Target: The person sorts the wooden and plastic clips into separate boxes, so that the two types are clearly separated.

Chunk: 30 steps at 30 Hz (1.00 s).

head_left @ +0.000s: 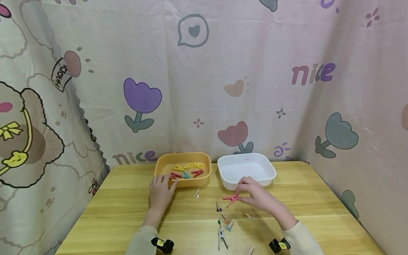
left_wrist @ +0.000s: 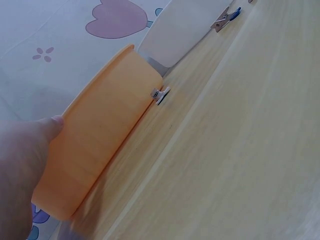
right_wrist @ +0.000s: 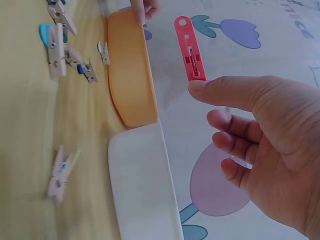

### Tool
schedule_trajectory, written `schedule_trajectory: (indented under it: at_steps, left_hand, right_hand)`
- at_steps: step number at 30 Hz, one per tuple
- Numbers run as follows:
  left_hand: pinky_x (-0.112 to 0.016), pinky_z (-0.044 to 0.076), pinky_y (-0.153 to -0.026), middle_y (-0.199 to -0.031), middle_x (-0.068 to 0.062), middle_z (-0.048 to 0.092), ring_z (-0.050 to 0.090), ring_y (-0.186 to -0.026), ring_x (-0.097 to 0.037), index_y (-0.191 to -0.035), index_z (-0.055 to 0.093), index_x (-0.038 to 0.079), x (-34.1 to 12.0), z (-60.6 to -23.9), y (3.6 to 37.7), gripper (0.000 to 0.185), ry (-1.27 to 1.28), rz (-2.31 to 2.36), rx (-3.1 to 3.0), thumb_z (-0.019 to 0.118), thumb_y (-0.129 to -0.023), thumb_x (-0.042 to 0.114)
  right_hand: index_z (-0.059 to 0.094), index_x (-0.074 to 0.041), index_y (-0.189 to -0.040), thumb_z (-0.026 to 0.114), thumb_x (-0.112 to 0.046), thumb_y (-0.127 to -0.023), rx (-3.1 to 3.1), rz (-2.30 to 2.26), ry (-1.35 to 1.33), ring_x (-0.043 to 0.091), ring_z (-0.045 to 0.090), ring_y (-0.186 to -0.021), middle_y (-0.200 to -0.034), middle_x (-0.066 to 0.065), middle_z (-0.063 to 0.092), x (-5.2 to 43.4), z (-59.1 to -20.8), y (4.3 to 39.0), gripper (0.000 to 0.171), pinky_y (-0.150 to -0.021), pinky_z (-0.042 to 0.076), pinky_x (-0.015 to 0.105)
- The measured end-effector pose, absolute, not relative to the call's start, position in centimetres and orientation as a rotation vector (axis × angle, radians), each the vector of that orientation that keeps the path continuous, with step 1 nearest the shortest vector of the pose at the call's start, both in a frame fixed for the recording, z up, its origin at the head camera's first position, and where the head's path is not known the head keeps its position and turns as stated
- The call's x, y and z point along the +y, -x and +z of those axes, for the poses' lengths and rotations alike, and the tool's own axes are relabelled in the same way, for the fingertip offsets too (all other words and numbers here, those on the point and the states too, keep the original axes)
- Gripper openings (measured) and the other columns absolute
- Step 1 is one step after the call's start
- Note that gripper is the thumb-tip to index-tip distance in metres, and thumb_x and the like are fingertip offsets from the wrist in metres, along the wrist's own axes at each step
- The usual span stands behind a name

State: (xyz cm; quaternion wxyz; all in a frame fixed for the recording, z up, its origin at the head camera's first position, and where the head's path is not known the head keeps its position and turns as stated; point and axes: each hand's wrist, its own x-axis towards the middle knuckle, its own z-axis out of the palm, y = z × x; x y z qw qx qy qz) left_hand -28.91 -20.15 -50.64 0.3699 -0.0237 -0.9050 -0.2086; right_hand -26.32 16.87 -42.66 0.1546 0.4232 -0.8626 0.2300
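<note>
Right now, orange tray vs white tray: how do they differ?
The orange tray holds yellow, red and blue pegs; the white tray looks empty. The orange tray sits left with the left hand on its rim; the white tray sits right, untouched, behind the right hand pinching a red peg. Both are shallow, rounded rectangles, side by side.

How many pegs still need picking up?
Several pegs already lie in the orange tray; the white tray looks empty. The right hand pinches a red peg, and the left hand rests on the orange tray. About seven more pegs lie loose on the table.
</note>
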Motion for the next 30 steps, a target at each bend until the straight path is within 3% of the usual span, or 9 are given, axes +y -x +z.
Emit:
schedule_trajectory:
  at_steps: [30]
  left_hand:
    - [-0.047, 0.039, -0.087, -0.089, -0.01, 0.059, 0.053, -0.088, -0.032, -0.095, 0.066, 0.007, -20.0, -50.4, 28.7, 0.032, 0.052, -0.541, -2.328, 0.076, -0.084, 0.035]
  right_hand:
    - [0.071, -0.018, -0.09, 0.075, -0.013, -0.084, -2.669, 0.743, -1.23, 0.014, 0.053, -0.097, -0.096, -0.001, 0.06, 11.9, -39.8, 32.7, 0.009, -0.089, 0.047, 0.035]
